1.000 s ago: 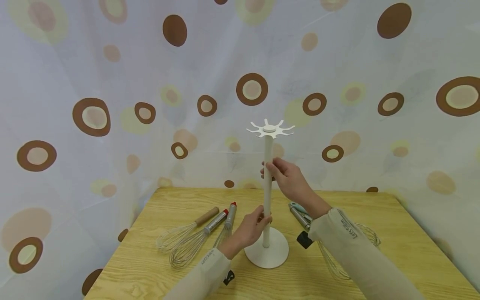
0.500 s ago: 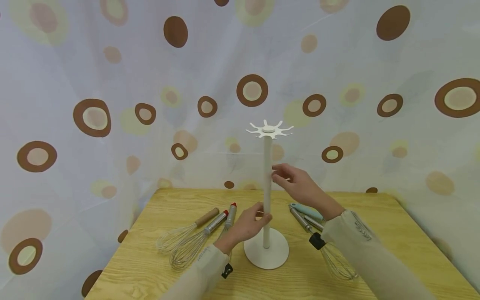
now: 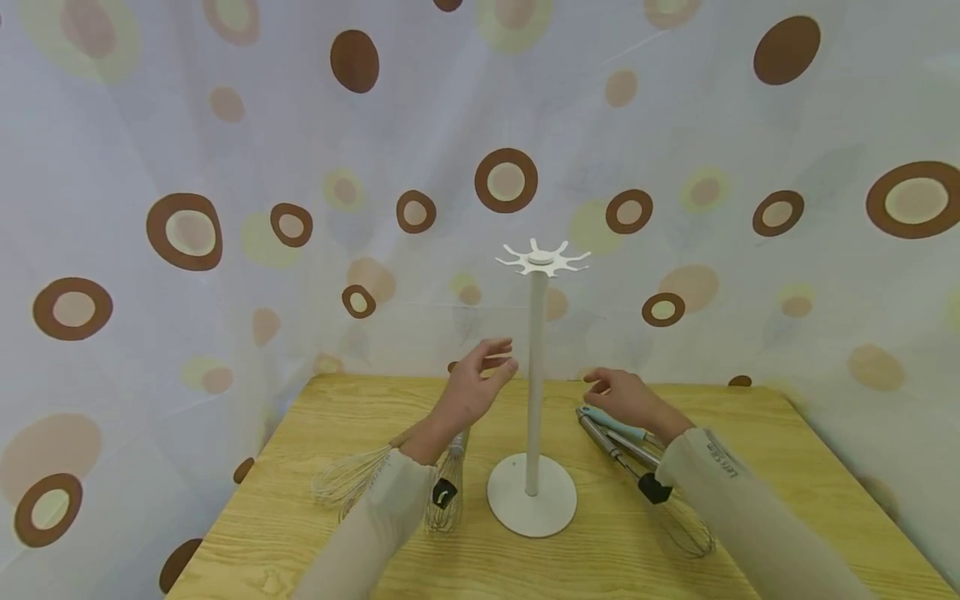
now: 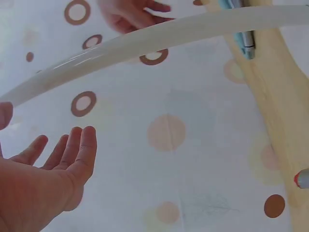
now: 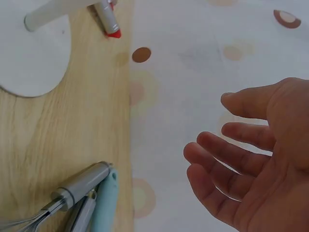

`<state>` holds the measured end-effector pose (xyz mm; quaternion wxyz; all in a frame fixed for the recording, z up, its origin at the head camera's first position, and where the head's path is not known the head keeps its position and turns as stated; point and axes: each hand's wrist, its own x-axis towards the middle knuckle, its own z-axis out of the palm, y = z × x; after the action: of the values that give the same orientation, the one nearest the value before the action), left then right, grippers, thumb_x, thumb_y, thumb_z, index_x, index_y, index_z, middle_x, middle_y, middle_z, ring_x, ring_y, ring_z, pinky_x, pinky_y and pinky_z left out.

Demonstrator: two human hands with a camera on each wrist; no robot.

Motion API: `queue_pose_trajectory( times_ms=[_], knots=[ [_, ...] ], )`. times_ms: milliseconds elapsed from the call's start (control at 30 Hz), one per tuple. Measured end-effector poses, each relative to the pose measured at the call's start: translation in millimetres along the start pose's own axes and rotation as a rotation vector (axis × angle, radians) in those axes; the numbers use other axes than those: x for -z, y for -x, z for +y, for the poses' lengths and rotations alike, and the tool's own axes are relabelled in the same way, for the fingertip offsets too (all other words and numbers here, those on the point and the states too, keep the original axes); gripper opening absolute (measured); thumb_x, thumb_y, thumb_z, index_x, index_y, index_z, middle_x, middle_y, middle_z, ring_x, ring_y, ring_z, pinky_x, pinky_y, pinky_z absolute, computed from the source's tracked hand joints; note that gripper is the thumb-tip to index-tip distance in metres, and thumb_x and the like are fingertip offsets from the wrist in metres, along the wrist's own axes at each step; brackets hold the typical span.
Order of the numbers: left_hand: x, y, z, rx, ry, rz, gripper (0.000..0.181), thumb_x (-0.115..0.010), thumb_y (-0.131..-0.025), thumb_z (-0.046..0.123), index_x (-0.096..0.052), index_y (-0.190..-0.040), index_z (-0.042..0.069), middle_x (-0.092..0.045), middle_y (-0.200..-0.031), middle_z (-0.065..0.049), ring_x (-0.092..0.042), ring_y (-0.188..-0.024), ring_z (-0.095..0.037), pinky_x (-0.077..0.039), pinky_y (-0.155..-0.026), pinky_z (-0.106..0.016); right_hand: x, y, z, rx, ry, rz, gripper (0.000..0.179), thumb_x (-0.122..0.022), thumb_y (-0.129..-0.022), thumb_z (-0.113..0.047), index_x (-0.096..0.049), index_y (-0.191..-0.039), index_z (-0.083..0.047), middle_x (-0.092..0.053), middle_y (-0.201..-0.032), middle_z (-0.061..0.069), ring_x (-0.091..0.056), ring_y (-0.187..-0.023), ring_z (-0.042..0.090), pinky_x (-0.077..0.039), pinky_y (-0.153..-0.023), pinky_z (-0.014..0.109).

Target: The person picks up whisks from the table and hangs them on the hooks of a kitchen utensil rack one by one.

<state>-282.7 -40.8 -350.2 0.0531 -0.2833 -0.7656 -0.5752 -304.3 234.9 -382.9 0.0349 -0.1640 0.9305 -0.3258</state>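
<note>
A white stand (image 3: 536,375) rises from a round base, with a ring of several hooks at its top. To the left of its pole, my left hand (image 3: 468,392) hovers with loosely bent fingers, apart from it. My right hand (image 3: 628,398) is off to the pole's right, above the handles of some whisks (image 3: 600,429); nothing is in it. In the left wrist view the left palm (image 4: 43,188) faces up the pole (image 4: 145,46) with bare fingers. The right wrist view shows relaxed fingers (image 5: 217,169) holding nothing, with metal and mint handles (image 5: 89,181) lying below.
More whisks (image 3: 352,475) lie on the wooden table (image 3: 510,575) at the left, partly hidden by the left forearm. A curtain with brown circles (image 3: 420,108) hangs behind and around the table. Black wrist straps (image 3: 654,488) hang under the sleeves.
Both hands have let go of the pole. My left hand has moved up and to the left; my right hand has moved right and down. The stand has stayed in place.
</note>
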Motion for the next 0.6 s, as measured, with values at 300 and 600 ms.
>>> queue_pose_trajectory(
  times_ms=[300,600],
  knots=[
    [20.2,-16.3,36.6,-0.114,0.115,0.173,0.039,-0.057,-0.096,0.024,-0.052,-0.133,0.009,-0.053,-0.132,-0.005,-0.052,-0.119,-0.017,-0.041,-0.097,-0.044,-19,-2.6,30,-0.023,0.062,-0.060,0.040,-0.059,-0.093,-0.014,-0.051,-0.126,0.008,-0.059,-0.108,0.022,-0.060,-0.093,0.033,-0.050,-0.074,0.043],
    [24.4,-28.4,69.7,-0.310,0.188,0.291,0.037,-0.058,-0.095,0.012,-0.052,-0.129,0.003,-0.054,-0.130,-0.010,-0.054,-0.117,-0.021,-0.046,-0.092,-0.039,-36,-11.3,51,-0.047,0.149,-0.102,0.038,-0.057,-0.092,-0.013,-0.053,-0.125,0.007,-0.061,-0.105,0.022,-0.060,-0.091,0.033,-0.050,-0.072,0.045]
  ],
)
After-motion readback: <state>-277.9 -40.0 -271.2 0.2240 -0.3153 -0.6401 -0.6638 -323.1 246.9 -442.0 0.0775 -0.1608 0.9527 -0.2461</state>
